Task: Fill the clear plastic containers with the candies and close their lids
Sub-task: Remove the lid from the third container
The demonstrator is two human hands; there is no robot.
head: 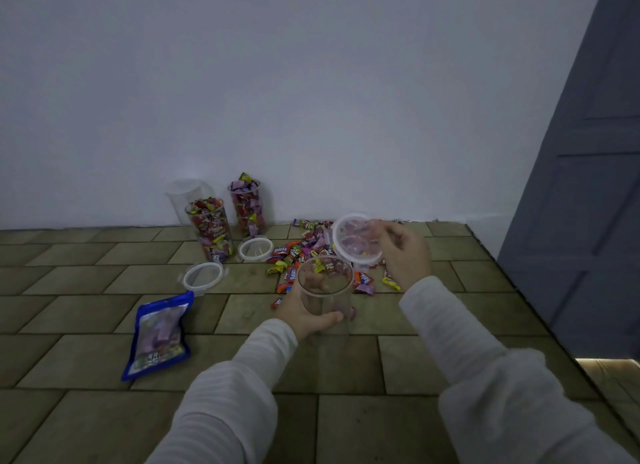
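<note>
My left hand (304,313) grips a clear plastic container (325,292) held above the floor, with no more than a few candies inside. My right hand (403,252) holds a round clear lid (356,238) tilted up, just above and right of the container's mouth. A pile of wrapped candies (304,252) lies on the floor behind the container. Two containers filled with candies (211,229) (247,205) stand open near the wall, and an empty clear container (185,195) stands behind them. Two loose lids (203,276) (255,248) lie on the floor.
A blue candy bag (159,335) lies flat on the tiled floor (346,377) at the left. A white wall (311,99) closes the back. A dark grey door (581,203) stands at the right.
</note>
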